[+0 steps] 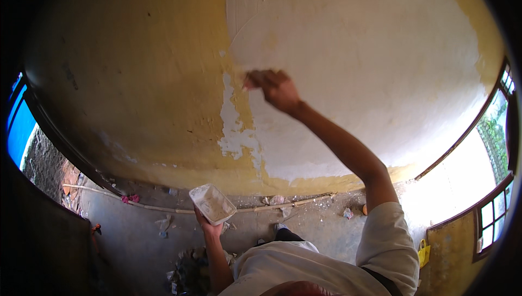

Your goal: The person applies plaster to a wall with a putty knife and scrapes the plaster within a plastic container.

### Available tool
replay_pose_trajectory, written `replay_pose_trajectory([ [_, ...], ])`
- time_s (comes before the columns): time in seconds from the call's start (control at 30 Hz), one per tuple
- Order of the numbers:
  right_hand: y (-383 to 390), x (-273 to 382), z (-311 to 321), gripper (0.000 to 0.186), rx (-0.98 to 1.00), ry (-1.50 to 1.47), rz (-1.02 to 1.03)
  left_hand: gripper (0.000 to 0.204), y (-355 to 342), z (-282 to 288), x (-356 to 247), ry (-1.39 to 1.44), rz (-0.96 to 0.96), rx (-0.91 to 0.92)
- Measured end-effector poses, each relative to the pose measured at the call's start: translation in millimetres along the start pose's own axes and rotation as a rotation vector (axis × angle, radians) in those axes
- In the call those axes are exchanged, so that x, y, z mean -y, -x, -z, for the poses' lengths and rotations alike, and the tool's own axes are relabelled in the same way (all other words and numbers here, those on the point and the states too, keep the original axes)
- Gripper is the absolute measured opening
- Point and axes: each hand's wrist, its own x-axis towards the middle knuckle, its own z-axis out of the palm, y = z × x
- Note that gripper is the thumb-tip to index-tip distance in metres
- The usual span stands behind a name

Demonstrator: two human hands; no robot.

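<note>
My left hand (210, 227) grips a white rectangular plastic tub (220, 219) from below and to its left. The tub tilts so its inside shows, smeared with whitish paste. My right arm is stretched up toward the wall, and my right hand (280, 90) is closed, its fingers bent and pointing left, somewhat blurred. What it holds, if anything, I cannot make out. Behind the hand is the border between a yellow wall surface (157, 78) and a broad pale whitish coat (348, 51). Ragged white patches (232, 127) mark the yellow just below and left of my fingers.
A long bamboo pole (163, 208) lies on the grey floor along the wall base, among scraps and plastic litter. A pink item (130, 199) rests near the pole's left part. Dark heaped debris (190, 271) is beside my left forearm. At right are a barred window (495, 217) and a yellow bag (423, 253).
</note>
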Motion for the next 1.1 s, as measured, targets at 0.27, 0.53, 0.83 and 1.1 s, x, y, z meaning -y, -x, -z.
replay_pose_trajectory([
  [0.27,-38,-108,12,0.054,-0.135,0.525,0.042,0.065,-22,1,0,-0.012,-0.031,0.027],
  [0.53,30,-33,-26,0.048,0.072,0.262,0.018,0.066,-36,-4,-8,-0.03,-0.08,0.079],
  [0.83,-112,-82,108,0.048,-0.507,0.297,0.025,0.064,-12,6,-14,0.0,-0.057,0.023],
  [1.1,-116,-110,55,0.045,-0.222,0.494,0.035,0.064,-11,-11,-20,-0.004,-0.083,0.013],
])
